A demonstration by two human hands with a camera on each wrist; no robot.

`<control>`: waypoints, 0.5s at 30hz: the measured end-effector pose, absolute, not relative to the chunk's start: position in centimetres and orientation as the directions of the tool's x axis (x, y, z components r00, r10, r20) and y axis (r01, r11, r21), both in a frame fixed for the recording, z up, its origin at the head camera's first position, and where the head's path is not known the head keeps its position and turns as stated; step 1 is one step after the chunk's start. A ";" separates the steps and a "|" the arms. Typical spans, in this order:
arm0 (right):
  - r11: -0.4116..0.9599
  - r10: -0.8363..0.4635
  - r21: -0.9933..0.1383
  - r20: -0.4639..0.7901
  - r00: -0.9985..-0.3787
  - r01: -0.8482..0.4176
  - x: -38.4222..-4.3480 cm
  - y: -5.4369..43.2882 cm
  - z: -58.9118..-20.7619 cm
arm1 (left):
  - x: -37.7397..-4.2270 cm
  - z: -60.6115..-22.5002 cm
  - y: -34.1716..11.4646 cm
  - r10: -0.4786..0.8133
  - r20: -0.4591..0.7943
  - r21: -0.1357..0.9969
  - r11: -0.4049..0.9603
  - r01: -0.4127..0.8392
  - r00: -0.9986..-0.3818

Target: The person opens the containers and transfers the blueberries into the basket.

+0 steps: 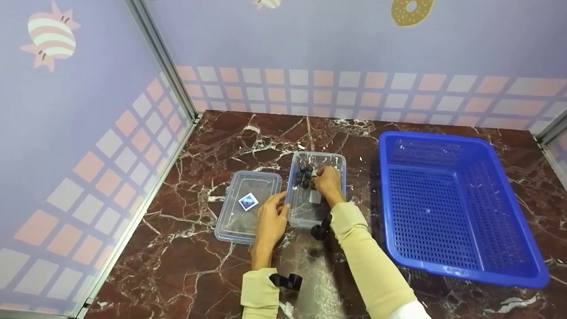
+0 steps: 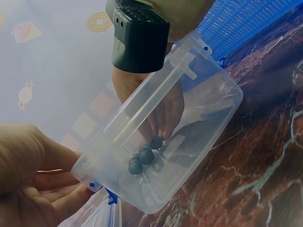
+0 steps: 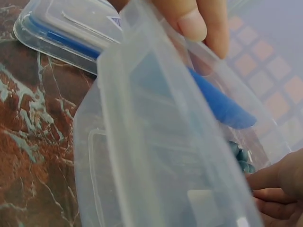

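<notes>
A clear plastic box (image 1: 302, 217) with blue side latches stands uncovered in the middle of the table. My left hand (image 1: 272, 219) holds its left wall, thumb and fingers at the rim. Inside lie several small dark round balls (image 2: 146, 157), grouped toward the far left. My right hand (image 1: 328, 182) reaches down into the box, its curled fingertips pinching at one dark ball beside the others. Through the box wall, the left wrist view shows those fingers from the side. A white rectangular patch (image 1: 315, 196) shows on the box bottom.
Left of the box lies a lidded clear container (image 1: 234, 221) with a blue diamond label, partly behind my left hand. A large blue plastic basket (image 1: 384, 199) stands to the right. Patterned panels (image 1: 283, 40) bound the marbled table (image 1: 177, 266) at back and left.
</notes>
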State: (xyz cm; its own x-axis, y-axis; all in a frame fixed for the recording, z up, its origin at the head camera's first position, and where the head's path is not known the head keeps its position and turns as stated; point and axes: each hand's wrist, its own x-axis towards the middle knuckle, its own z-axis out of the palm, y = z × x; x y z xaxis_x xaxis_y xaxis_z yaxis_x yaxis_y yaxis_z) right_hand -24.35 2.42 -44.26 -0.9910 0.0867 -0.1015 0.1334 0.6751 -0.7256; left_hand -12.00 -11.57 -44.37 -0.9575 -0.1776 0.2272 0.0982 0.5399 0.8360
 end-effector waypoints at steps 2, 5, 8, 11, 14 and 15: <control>0.680 0.088 -0.722 -0.094 -0.992 0.129 -24.4 2.5 -44.4 | -12.0 -44.4 -11.5 -0.173 0.226 0.837 0.538 0.101 -0.959; 0.678 0.086 -0.726 -0.076 -0.993 0.114 -24.5 2.6 -44.6 | -12.0 -44.5 -11.5 -0.161 0.226 0.845 0.523 0.111 -0.961; 0.682 0.079 -0.724 -0.067 -0.995 0.103 -24.6 2.7 -44.7 | -12.0 -44.7 -11.5 -0.153 0.230 0.849 0.515 0.121 -0.961; 0.690 0.070 -0.718 -0.064 -0.996 0.094 -24.6 2.6 -44.6 | -12.1 -44.6 -11.6 -0.155 0.227 0.851 0.512 0.119 -0.961; 0.684 0.061 -0.725 -0.058 -0.997 0.083 -24.6 2.5 -44.5 | -12.1 -44.6 -11.6 -0.160 0.231 0.846 0.521 0.117 -0.960; 0.679 0.059 -0.730 -0.056 -0.997 0.081 -24.5 2.5 -44.4 | -12.1 -44.5 -11.7 -0.163 0.230 0.844 0.524 0.113 -0.959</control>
